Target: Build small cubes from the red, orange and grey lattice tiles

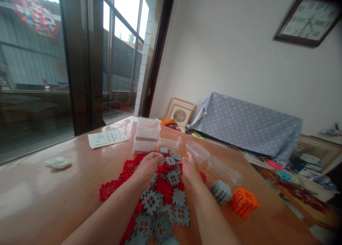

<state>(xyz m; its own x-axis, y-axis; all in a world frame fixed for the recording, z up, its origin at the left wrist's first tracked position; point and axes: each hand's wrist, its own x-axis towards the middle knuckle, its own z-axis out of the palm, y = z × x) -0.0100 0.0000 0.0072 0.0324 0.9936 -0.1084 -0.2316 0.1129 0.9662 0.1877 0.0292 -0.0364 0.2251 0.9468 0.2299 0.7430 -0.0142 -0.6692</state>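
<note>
A heap of red and grey notched plastic building tiles lies between my forearms; a grey window-shaped tile (152, 201) and a red tile (163, 188) are among them. My left hand (150, 163) is at the far left part of the heap, fingers curled together over the tiles. Anything inside that grip is hidden. Across from it, my right hand (190, 167) is at the heap's right edge, thumb raised and fingers bent inward. A bit of red shows beside its fingertips, too small to tell whether it is held. A gap with grey tiles (170, 161) separates the hands.
Beyond the hands stand stacked clear boxes (146, 132) and shallow clear containers (197, 151). To the right are a grey tile stack (221, 192) and an orange tile stack (244, 202). Paper sheets (108, 138) and a crumpled wrapper (58, 162) lie left on the brown table (66, 202).
</note>
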